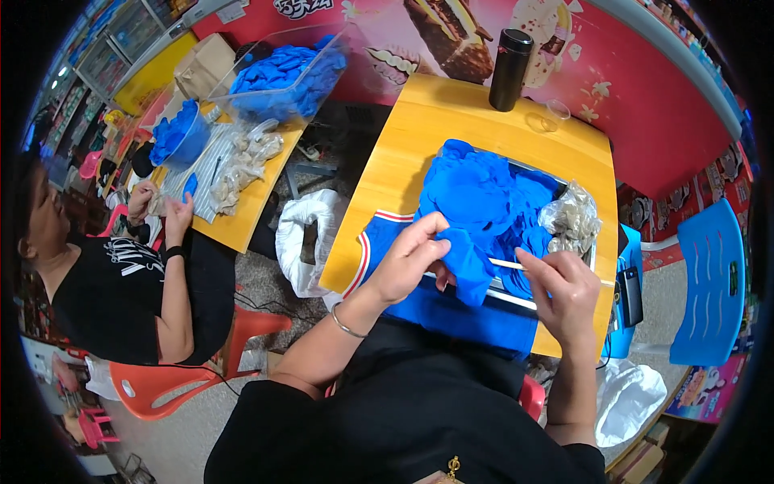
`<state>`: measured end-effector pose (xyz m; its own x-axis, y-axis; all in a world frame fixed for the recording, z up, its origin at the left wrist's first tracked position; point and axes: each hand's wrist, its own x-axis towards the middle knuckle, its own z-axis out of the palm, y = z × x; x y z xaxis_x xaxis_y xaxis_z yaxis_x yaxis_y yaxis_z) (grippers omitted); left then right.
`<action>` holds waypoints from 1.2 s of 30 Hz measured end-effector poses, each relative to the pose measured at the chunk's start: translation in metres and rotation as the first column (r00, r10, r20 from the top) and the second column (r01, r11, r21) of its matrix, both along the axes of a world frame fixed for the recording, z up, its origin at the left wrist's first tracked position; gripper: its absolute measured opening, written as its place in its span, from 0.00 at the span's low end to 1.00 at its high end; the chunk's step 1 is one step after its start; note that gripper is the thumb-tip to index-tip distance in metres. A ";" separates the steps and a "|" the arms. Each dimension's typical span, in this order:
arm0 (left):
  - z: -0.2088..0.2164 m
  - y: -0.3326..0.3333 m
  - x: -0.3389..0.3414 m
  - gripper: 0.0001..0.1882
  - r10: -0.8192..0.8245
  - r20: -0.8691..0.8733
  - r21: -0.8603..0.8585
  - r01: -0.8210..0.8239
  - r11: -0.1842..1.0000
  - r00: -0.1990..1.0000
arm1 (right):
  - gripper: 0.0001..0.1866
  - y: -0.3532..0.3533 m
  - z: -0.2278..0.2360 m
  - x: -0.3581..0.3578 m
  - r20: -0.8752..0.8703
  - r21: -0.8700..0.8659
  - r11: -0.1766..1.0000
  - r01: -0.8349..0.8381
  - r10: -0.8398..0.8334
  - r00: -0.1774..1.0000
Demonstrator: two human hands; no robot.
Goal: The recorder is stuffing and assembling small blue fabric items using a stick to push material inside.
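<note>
My left hand pinches a small blue piece of soft, thin material between thumb and fingers. In my right hand is a thin pale stick, and its left end meets the blue piece. Just beyond both hands, a heap of similar blue pieces fills a metal-edged tray. A clear plastic bag of brownish-grey pieces lies at the tray's right side. Under the tray's near edge spreads a blue cloth with red and white trim.
A black flask and a clear cup stand at the table's far end. To the left, a co-worker handles something small beside a blue bowl and a clear bin of blue pieces. A blue chair stands at right.
</note>
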<state>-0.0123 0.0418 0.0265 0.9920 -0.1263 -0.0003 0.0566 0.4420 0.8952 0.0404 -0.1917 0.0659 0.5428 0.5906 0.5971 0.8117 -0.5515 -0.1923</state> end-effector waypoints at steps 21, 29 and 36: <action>-0.016 -0.008 0.018 0.09 -0.223 -0.145 0.014 0.227 0.974 0.964 | 0.12 0.001 -0.045 -0.011 -0.410 0.309 0.901 -0.305 0.416 0.812; -0.011 -0.014 0.008 0.22 0.206 0.629 0.321 -0.492 0.809 0.750 | 0.10 -0.002 -0.068 -0.027 -0.811 0.554 0.831 0.050 0.525 0.257; 0.006 -0.026 -0.008 0.21 0.091 0.558 0.539 -0.444 0.716 0.825 | 0.11 0.010 -0.065 -0.037 -0.816 0.571 0.808 0.143 0.542 0.199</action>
